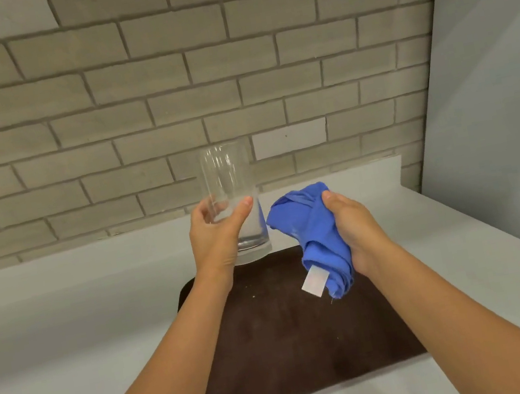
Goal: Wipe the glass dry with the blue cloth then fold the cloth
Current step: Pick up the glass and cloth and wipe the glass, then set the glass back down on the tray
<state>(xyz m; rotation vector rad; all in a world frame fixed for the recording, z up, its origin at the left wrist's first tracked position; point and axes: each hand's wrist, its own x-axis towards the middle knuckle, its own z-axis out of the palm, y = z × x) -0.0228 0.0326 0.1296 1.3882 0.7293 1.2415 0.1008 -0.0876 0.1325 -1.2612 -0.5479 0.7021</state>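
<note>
Left hand point(215, 236) grips the glass point(235, 201) low (slippery, fragile, likely wet); right hand point(350, 222) clutches the soft, bunched cloth point(310, 233).

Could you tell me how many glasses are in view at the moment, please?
1: the glass is held upright in the left hand, above the far edge of the brown mat. None seem hidden.

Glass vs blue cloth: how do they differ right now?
The glass is clear, rigid and upright in the left hand; the blue cloth is opaque, soft and bunched in the right hand. The cloth carries a white tag; the glass is plain. Both are held above the brown mat, apart.
</note>
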